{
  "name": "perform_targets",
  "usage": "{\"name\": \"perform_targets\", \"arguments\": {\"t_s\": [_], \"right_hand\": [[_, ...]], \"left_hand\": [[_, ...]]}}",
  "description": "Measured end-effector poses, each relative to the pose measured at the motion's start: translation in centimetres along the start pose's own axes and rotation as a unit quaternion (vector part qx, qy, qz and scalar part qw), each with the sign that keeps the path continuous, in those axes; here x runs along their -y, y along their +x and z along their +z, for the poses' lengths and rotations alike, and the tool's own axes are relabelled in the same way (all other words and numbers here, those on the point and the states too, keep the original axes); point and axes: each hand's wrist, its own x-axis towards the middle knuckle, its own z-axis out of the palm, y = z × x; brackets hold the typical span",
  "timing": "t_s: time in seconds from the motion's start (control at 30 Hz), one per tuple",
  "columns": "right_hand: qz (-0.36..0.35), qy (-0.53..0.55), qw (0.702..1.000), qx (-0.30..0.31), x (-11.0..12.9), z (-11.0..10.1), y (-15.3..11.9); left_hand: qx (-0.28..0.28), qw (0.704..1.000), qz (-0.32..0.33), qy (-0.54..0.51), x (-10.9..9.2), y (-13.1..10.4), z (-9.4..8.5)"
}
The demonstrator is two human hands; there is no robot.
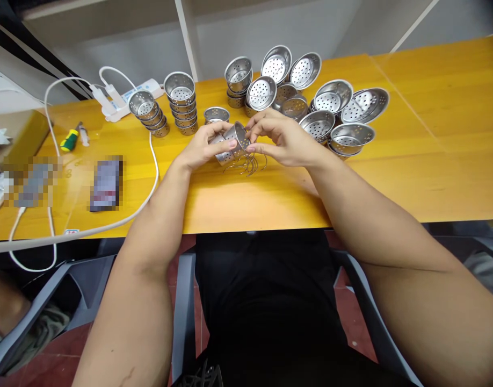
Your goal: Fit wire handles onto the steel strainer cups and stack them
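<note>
My left hand (202,146) is closed around a small perforated metal cup (239,135), tilted with its mouth upward, thumb on its side. Another perforated cup (224,156) lies against it, just below the thumb. At the rim's right side, the thumb and fingers of my right hand (284,138) are pinched together; what sits between them is too small to make out. Several thin bent wires (251,165) lie in a tangle on the table right under the fingertips. One more perforated cup (216,115) stands just behind my left hand.
Stacked perforated cups (179,88) and a leaning stack (144,105) stand back left; wider perforated bowls (351,138) crowd the back right. A power strip (150,88), white cable (154,161), screwdriver (70,140) and blurred dark item (106,184) occupy the wooden table's left (246,209).
</note>
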Motion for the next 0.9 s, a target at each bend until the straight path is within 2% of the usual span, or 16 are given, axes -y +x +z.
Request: {"name": "perform_targets", "arguments": {"t_s": [0.13, 0.23, 0.37, 0.5, 0.57, 0.67, 0.8, 0.9], "right_hand": [[0.016, 0.033, 0.999, -0.034, 0.4, 0.7, 0.2], [0.024, 0.056, 0.996, -0.073, 0.8, 1.2, 0.4], [0.042, 0.119, 0.991, -0.055, 0.7, 0.4, 0.4], [0.038, -0.008, 0.997, -0.063, -1.5, -0.9, -0.2], [0.037, -0.076, 0.996, -0.027, -2.9, -0.9, -0.7], [0.038, -0.131, 0.99, 0.028, -4.3, -0.4, -1.3], [0.034, -0.103, 0.994, -0.022, -3.7, 0.4, -1.3], [0.027, -0.059, 0.997, -0.031, -2.3, 0.9, -0.9]], "left_hand": [[0.003, 1.0, 0.016, 0.009, 0.0, 0.1, -0.3], [-0.018, 0.999, 0.027, 0.0, -0.3, -0.1, -0.2], [-0.067, 0.997, 0.001, -0.023, -0.1, -0.5, -0.1], [-0.157, 0.987, -0.018, -0.032, 1.4, -0.1, -0.1], [-0.183, 0.982, -0.03, -0.043, 1.9, 0.1, 0.0], [-0.169, 0.984, -0.033, -0.041, 1.5, 0.1, 0.4], [-0.108, 0.994, -0.023, 0.002, 0.7, -0.1, 1.2], [-0.089, 0.996, -0.025, -0.003, 0.7, 0.0, 1.5]]}}
